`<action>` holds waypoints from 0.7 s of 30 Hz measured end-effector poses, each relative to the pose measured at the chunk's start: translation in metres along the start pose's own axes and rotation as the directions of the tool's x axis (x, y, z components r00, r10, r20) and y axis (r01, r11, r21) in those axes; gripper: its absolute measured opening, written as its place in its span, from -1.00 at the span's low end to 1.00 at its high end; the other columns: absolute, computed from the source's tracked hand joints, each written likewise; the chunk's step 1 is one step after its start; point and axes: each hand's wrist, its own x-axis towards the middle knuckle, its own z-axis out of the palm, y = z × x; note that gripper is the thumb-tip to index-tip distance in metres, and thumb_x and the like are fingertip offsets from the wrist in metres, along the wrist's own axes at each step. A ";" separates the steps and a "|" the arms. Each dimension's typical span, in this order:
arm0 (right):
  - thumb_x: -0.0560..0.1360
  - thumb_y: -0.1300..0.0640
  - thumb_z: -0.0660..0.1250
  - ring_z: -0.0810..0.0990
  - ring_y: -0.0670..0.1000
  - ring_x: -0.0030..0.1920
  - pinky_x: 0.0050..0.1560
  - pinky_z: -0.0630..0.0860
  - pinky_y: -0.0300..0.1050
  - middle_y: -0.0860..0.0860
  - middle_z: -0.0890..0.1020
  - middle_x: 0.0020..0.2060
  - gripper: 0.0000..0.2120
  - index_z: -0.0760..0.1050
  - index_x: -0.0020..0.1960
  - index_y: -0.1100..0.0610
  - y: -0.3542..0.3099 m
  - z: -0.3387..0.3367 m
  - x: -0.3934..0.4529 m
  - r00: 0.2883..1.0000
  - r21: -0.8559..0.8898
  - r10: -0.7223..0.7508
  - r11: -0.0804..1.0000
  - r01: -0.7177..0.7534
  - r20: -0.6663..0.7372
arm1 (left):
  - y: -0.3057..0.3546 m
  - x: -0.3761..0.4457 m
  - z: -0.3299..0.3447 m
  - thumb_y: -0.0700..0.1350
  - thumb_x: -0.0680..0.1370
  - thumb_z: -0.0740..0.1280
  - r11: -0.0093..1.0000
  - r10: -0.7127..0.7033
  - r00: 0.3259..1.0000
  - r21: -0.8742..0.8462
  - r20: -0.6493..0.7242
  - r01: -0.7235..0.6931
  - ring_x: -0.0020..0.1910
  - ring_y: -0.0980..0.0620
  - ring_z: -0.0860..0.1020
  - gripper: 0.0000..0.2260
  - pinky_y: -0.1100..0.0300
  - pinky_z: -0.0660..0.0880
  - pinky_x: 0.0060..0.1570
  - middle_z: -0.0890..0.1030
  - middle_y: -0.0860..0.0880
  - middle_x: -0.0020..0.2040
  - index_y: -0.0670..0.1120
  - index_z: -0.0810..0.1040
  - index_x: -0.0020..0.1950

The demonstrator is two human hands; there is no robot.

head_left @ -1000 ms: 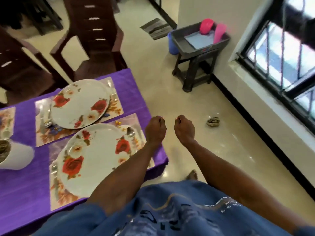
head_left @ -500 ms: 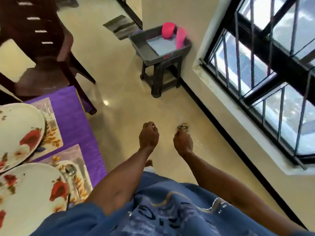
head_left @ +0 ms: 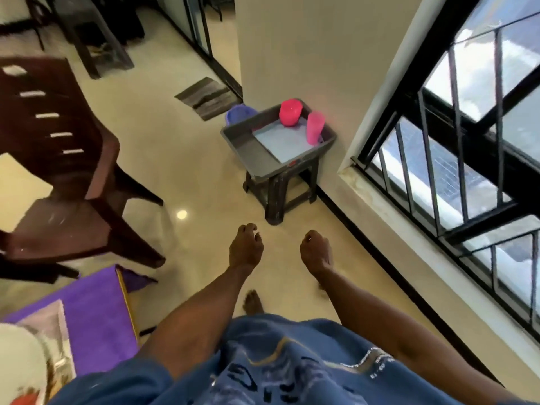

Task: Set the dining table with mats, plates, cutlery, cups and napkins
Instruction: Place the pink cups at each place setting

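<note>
My left hand (head_left: pixel 245 249) and my right hand (head_left: pixel 317 251) hang out in front of me over the floor, fingers loosely curled, holding nothing. Ahead stands a grey tray (head_left: pixel 242 141) on a dark stool (head_left: pixel 277 194). In the tray are a squat pink cup (head_left: pixel 289 112), a tall pink cup (head_left: pixel 314 127) and a flat light-blue sheet (head_left: pixel 280 141). At the lower left is the table corner with its purple cloth (head_left: pixel 96 317), a floral mat (head_left: pixel 55 323) and the edge of a white floral plate (head_left: pixel 20 361).
A dark brown chair (head_left: pixel 67 176) stands left of my path, beside the table corner. A blue bucket (head_left: pixel 238 115) sits behind the tray and a striped doormat (head_left: pixel 207 96) lies beyond it. A wall and barred window (head_left: pixel 467 141) run along the right.
The view has swung right and forward, away from the table; the plates have slid out at the lower left and the tray on the stool is nearer. Both hands stay empty.
</note>
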 end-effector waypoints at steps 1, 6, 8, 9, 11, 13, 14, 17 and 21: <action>0.53 0.20 0.19 0.54 0.07 -0.20 -0.18 0.57 0.00 0.07 0.62 -0.15 -0.87 0.52 -0.06 0.10 -0.017 0.002 0.018 1.000 0.013 0.006 1.000 -0.006 -0.013 | 0.000 0.023 -0.007 -0.15 0.60 0.25 1.000 0.003 1.000 0.007 -0.003 -0.003 0.04 -0.20 0.58 -0.75 0.00 0.50 0.03 0.51 -0.14 0.24 -0.14 0.50 0.27; 0.54 0.23 0.17 0.60 0.20 -0.07 -0.18 0.40 -0.09 0.17 0.65 -0.03 -0.80 0.55 0.05 0.18 -0.082 0.016 0.083 1.000 0.052 0.028 0.998 -0.028 -0.004 | 0.011 0.106 -0.020 -0.15 0.61 0.22 0.998 0.023 0.998 0.057 0.050 -0.026 0.04 -0.18 0.57 -0.74 0.02 0.48 0.03 0.49 -0.12 0.27 -0.13 0.49 0.29; 0.53 0.23 0.18 0.59 0.19 -0.10 -0.19 0.41 -0.09 0.18 0.64 -0.06 -0.82 0.55 0.01 0.17 -0.099 0.018 0.109 0.998 0.077 0.059 0.995 -0.060 0.013 | 0.021 0.138 -0.020 -0.15 0.61 0.22 0.997 0.039 0.996 0.057 0.086 -0.044 0.06 -0.17 0.57 -0.74 0.04 0.48 0.05 0.49 -0.12 0.28 -0.12 0.48 0.30; 0.52 0.22 0.18 0.58 0.17 -0.12 -0.20 0.42 -0.09 0.17 0.64 -0.08 -0.83 0.55 -0.02 0.16 -0.105 0.019 0.122 0.997 0.088 0.073 0.993 -0.075 0.018 | 0.026 0.152 -0.019 -0.15 0.61 0.21 0.997 0.049 0.994 0.061 0.102 -0.055 0.06 -0.17 0.57 -0.74 0.04 0.48 0.05 0.49 -0.11 0.28 -0.12 0.48 0.30; 0.52 0.22 0.18 0.58 0.15 -0.13 -0.21 0.42 -0.10 0.15 0.63 -0.09 -0.84 0.54 -0.03 0.16 -0.114 0.020 0.150 0.995 0.112 0.094 0.989 -0.096 0.017 | 0.032 0.181 -0.015 -0.15 0.61 0.21 0.994 0.069 0.990 0.075 0.120 -0.078 0.08 -0.16 0.57 -0.73 0.04 0.48 0.05 0.48 -0.11 0.28 -0.11 0.47 0.31; 0.51 0.23 0.19 0.57 0.15 -0.11 -0.20 0.42 -0.09 0.16 0.62 -0.08 -0.84 0.54 -0.02 0.17 -0.121 0.022 0.182 0.993 0.139 0.118 0.983 -0.119 0.015 | 0.038 0.213 -0.010 -0.15 0.61 0.21 0.991 0.084 0.985 0.093 0.148 -0.099 0.09 -0.16 0.56 -0.72 0.04 0.48 0.06 0.48 -0.10 0.28 -0.11 0.46 0.32; 0.51 0.23 0.19 0.56 0.14 -0.12 -0.20 0.42 -0.09 0.16 0.62 -0.09 -0.84 0.54 -0.01 0.18 -0.123 0.022 0.200 0.991 0.154 0.133 0.979 -0.133 0.011 | 0.042 0.231 -0.007 -0.15 0.61 0.20 0.989 0.089 0.983 0.102 0.163 -0.107 0.10 -0.16 0.56 -0.72 0.03 0.49 0.07 0.48 -0.11 0.28 -0.11 0.46 0.32; 0.52 0.22 0.20 0.52 0.08 -0.17 -0.21 0.40 -0.11 0.12 0.60 -0.13 -0.84 0.55 -0.03 0.17 -0.133 0.016 0.252 0.989 0.140 0.144 0.980 -0.144 0.012 | 0.052 0.284 -0.002 -0.15 0.61 0.20 0.984 0.102 0.977 0.126 0.189 -0.128 0.09 -0.20 0.55 -0.73 -0.01 0.51 0.07 0.49 -0.13 0.24 -0.13 0.46 0.30; 0.49 0.22 0.20 0.54 0.09 -0.20 -0.24 0.39 -0.13 0.10 0.61 -0.19 -0.84 0.56 -0.08 0.15 -0.152 0.002 0.331 0.986 0.121 0.156 0.979 -0.162 0.060 | 0.075 0.359 0.007 -0.17 0.61 0.19 0.969 0.137 0.973 0.180 0.188 -0.171 0.00 -0.23 0.57 -0.80 0.00 0.52 -0.06 0.52 -0.18 0.15 -0.18 0.49 0.19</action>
